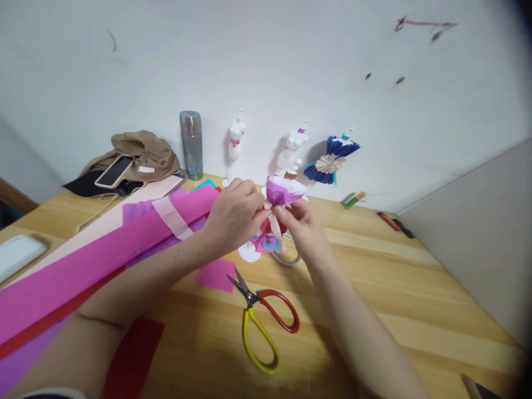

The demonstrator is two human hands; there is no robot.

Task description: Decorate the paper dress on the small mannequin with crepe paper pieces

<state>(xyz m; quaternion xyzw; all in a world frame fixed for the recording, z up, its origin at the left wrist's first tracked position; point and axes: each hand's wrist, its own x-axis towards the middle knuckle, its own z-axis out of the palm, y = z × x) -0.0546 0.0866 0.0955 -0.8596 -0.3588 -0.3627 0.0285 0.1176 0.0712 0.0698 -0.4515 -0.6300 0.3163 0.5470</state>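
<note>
My left hand (235, 213) and my right hand (300, 223) meet over the middle of the wooden table (374, 288). Both pinch a small figure wrapped in purple crepe paper (285, 192), with a pale ribbon strip (274, 224) hanging between the fingers. The figure stands on a white round base (249, 252) with pink and blue paper bits at its foot. Scissors (261, 318) with one red and one yellow handle lie just in front of my hands, blades partly apart. A small pink paper scrap (216, 274) lies beside them.
Long rolls of pink crepe paper (103, 255), purple and red sheets lie at the left. By the wall stand a steel flask (192, 144), two white mannequin figures (235, 145), one dressed in a blue pleated fan (330, 160). A tan bag with a phone (114, 170), a white box (16, 255).
</note>
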